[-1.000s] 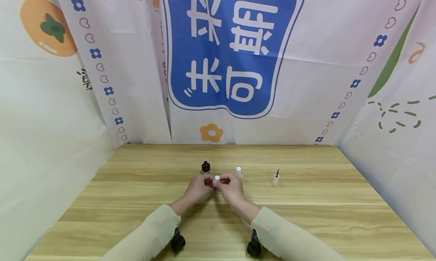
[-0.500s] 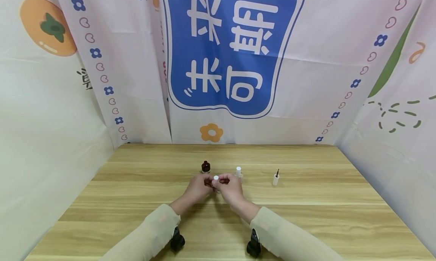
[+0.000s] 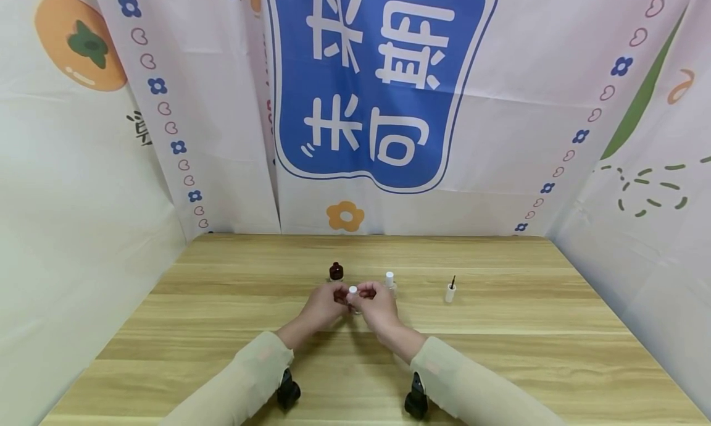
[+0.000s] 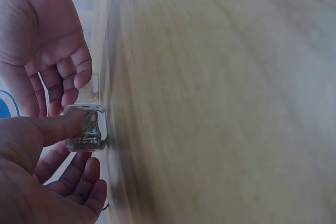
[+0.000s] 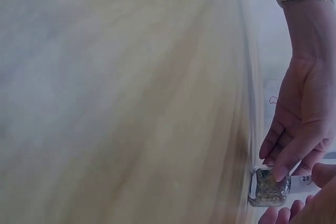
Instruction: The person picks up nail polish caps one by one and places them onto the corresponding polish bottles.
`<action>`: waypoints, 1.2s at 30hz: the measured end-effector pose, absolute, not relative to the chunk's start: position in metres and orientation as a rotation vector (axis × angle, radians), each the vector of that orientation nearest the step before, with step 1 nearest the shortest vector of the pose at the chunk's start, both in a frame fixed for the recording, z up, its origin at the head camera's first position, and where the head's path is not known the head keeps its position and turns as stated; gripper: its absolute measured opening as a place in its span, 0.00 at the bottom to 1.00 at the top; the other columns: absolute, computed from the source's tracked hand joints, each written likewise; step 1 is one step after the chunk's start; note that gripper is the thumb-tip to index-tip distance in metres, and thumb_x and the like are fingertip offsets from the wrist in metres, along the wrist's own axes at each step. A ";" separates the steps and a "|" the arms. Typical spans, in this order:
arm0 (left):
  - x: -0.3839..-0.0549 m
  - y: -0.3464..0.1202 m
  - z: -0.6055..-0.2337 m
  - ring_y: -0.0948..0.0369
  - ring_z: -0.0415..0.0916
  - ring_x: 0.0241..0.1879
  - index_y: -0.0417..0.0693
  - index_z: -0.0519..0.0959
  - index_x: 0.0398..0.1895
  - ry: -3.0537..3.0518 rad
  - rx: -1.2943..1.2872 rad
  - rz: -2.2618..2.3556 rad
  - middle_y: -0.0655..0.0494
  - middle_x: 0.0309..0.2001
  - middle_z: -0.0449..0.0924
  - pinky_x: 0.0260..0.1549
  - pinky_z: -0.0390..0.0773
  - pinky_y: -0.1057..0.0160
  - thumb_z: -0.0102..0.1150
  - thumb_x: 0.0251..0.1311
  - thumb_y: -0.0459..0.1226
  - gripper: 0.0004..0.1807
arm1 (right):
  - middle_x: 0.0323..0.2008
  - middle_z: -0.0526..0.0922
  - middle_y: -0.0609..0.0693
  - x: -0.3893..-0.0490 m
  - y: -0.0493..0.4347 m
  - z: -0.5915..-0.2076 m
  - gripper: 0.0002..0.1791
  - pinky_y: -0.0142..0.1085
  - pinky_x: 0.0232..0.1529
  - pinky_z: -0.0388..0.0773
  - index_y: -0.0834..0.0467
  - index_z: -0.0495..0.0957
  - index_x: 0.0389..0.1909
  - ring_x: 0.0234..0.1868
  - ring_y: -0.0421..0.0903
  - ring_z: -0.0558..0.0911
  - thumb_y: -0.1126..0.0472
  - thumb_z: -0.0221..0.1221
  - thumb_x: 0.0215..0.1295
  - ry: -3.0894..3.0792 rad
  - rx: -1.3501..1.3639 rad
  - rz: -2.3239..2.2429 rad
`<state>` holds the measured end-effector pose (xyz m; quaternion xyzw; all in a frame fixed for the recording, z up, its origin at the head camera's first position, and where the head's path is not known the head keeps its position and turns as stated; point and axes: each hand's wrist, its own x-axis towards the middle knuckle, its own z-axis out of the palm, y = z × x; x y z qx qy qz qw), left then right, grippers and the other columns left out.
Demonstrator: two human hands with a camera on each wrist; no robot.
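Note:
A small clear glass nail polish bottle with glitter inside stands upright between my hands, its base right at the table in both wrist views. My left hand holds the glass body, with the thumb laid across its side. The white cap sits on top of the bottle, and my right hand pinches it between thumb and fingers. Behind my left hand stands a dark red nail polish bottle with its neck uncapped. Just beyond my right hand is a clear nail polish bottle with a white cap.
A white nail polish cap stands at the right with its dark brush pointing up. All of this is on a wood-grain table, bordered by printed cloth at the back and both sides.
Both hands stay around the glitter bottle in nearly the same place. The white cap shifts slightly between my fingers. The other bottles and the brush cap have not moved.

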<state>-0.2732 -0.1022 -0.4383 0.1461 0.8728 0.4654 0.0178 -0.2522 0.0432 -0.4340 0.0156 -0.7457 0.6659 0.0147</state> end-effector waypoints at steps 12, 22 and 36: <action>-0.269 -0.108 -0.422 0.58 0.75 0.41 0.44 0.79 0.43 2.727 0.409 1.422 0.55 0.40 0.79 0.42 0.78 0.56 0.70 0.54 0.35 0.14 | 0.38 0.77 0.53 -0.250 0.056 -0.416 0.15 0.36 0.39 0.77 0.65 0.76 0.45 0.39 0.47 0.75 0.63 0.66 0.60 -2.390 0.093 1.971; -0.266 -0.113 -0.403 0.56 0.75 0.43 0.41 0.80 0.46 2.735 0.401 1.506 0.51 0.44 0.80 0.45 0.78 0.56 0.72 0.52 0.34 0.18 | 0.38 0.78 0.53 -0.247 0.069 -0.405 0.15 0.37 0.42 0.77 0.64 0.76 0.45 0.40 0.47 0.76 0.63 0.67 0.60 -2.392 0.126 1.939; -0.275 -0.127 -0.383 0.55 0.76 0.43 0.39 0.80 0.48 2.800 0.296 1.612 0.45 0.45 0.81 0.45 0.77 0.56 0.71 0.52 0.32 0.19 | 0.37 0.79 0.52 -0.247 0.110 -0.379 0.13 0.36 0.42 0.74 0.62 0.78 0.43 0.40 0.48 0.76 0.64 0.67 0.58 -2.380 0.091 1.788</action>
